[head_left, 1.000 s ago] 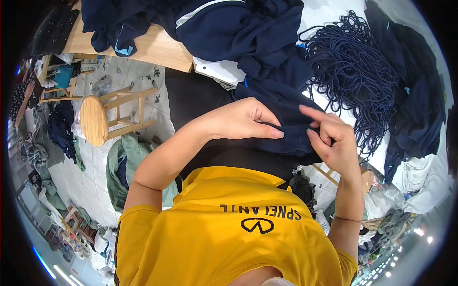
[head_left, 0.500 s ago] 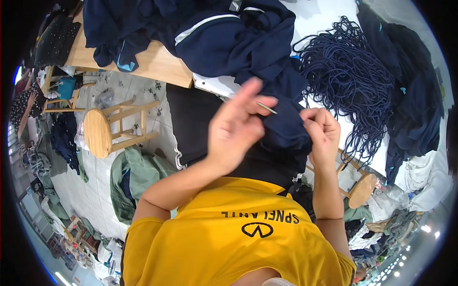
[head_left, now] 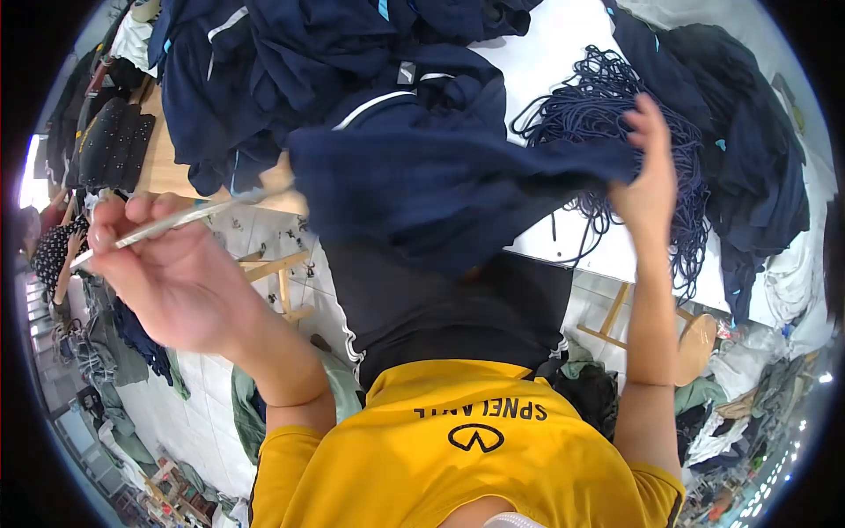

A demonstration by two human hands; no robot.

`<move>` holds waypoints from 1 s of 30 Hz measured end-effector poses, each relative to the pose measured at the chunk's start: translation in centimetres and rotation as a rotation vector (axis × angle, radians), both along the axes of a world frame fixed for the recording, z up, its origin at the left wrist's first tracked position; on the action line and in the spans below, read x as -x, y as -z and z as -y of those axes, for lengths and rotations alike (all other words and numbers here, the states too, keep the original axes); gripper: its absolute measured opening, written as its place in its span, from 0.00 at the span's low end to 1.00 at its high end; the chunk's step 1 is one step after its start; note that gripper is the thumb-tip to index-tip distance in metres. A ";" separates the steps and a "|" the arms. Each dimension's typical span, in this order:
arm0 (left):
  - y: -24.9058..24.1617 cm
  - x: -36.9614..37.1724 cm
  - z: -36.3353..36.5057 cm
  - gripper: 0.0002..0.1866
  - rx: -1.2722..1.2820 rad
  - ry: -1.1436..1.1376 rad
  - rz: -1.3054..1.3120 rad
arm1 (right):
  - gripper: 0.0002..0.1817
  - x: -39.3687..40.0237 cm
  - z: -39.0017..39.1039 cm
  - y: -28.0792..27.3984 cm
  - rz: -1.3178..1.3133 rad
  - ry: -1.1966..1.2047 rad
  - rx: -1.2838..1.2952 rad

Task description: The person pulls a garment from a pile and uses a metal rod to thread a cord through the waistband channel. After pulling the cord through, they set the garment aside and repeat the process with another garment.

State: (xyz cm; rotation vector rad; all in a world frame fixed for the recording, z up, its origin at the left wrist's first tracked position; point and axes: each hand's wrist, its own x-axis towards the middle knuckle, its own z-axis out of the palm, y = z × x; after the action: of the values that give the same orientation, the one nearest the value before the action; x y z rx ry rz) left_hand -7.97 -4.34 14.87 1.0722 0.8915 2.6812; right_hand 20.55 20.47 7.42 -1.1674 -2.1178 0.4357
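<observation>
In my left hand (head_left: 189, 282), raised at the left with the palm toward me, a thin, pale metallic tool (head_left: 167, 226) is pinched between thumb and fingers. It points right, its far end blurred near the edge of a navy garment (head_left: 422, 194). That garment is stretched in the air above my lap, blurred by motion. Its right end narrows to my right hand (head_left: 650, 176), where it is caught at the thumb while the other fingers extend upward. Behind the right hand lies a tangled heap of navy cords (head_left: 572, 110).
Navy garments with white piping (head_left: 290, 97) are piled on the table at the back. More dark fabric (head_left: 748, 132) hangs over the white tabletop (head_left: 550, 44) at the right. A wooden stool (head_left: 695, 348) stands right of me. Another person (head_left: 62, 251) is at the far left.
My left hand has swung far left with the tool, away from the garment. My right hand has moved up and right, and the garment has risen and spread out.
</observation>
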 end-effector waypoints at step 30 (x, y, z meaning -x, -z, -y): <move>5.7 -3.2 -7.5 0.03 0.105 0.208 0.383 | 0.11 7.4 5.0 0.2 -0.587 -0.797 1.039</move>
State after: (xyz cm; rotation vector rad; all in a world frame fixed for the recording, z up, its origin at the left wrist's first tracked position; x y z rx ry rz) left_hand -4.73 3.12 9.17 0.5637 0.7874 2.5100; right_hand 13.10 15.51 7.25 -0.4358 -1.6943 2.1149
